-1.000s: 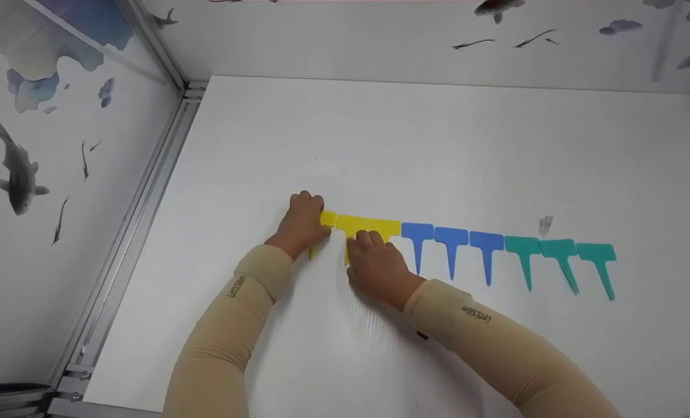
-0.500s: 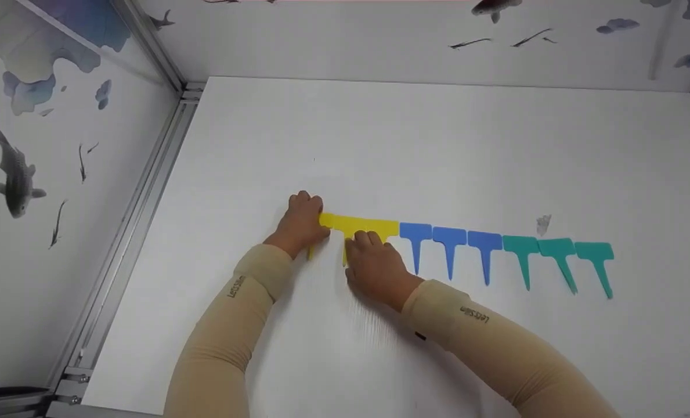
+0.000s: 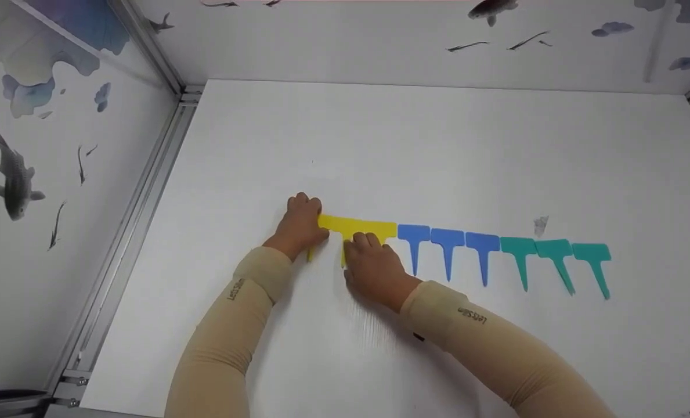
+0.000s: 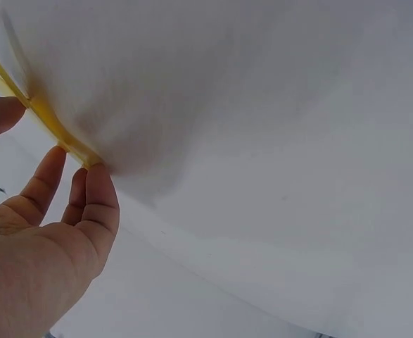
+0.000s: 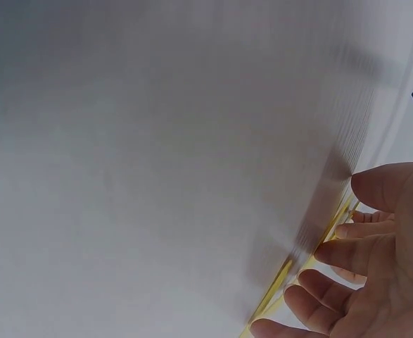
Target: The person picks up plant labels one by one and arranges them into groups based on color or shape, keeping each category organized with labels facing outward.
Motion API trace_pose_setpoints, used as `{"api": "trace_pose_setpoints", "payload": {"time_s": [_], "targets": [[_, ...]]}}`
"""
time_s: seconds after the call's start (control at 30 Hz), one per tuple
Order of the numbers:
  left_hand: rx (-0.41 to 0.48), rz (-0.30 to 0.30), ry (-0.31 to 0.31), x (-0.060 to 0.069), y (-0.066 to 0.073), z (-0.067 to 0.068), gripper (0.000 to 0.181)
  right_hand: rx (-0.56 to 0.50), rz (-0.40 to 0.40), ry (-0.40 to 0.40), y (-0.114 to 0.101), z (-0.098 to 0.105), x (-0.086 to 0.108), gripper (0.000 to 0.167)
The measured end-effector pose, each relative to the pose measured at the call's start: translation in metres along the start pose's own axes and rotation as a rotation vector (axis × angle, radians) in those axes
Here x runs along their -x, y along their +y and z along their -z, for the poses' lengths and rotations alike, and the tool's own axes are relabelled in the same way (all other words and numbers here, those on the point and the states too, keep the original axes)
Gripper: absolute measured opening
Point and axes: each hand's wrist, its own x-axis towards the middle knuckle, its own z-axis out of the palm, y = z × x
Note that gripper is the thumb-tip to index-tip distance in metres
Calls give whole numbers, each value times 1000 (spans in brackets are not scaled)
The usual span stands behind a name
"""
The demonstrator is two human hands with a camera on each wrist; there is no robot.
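Note:
My left hand (image 3: 299,223) holds the leftmost yellow T-shaped plant label (image 4: 51,121) by its edges, thumb on one side and fingertips on the other. Much of this label is hidden under the hand. To its right, my right hand (image 3: 378,267) rests with its fingertips on the other two yellow plant labels (image 3: 361,226), covering part of their stems. Their heads look joined edge to edge with the left one. The row continues with blue T-shaped labels (image 3: 448,237) and green T-shaped labels (image 3: 553,249), stems pointing toward me.
The labels lie on a white tabletop (image 3: 379,139) with a grey smudge (image 3: 541,225) above the green ones. A metal frame rail (image 3: 130,244) runs along the left edge. White walls (image 3: 345,40) printed with fish stand at the back and left.
The narrow gap between the leftmost yellow label and the one beside it has closed as my left hand slid it right. My right hand stays in place; the view shifts slightly.

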Motion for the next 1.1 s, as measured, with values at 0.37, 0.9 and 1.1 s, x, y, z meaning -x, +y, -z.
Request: {"api": "trace_pose_setpoints", "payload": {"time_s": [0.37,0.9,1.1], "targets": [[-34,-1,6,-2,-2,-1,39,46,14,25,-1,0,-2,53],[-6,-22,-13,-2,-7,2,40,56,31,33,-3,-1,-4,52],[32,-17,22,4,-7,8,47,6,20,9,1,1,-5,54]]}}
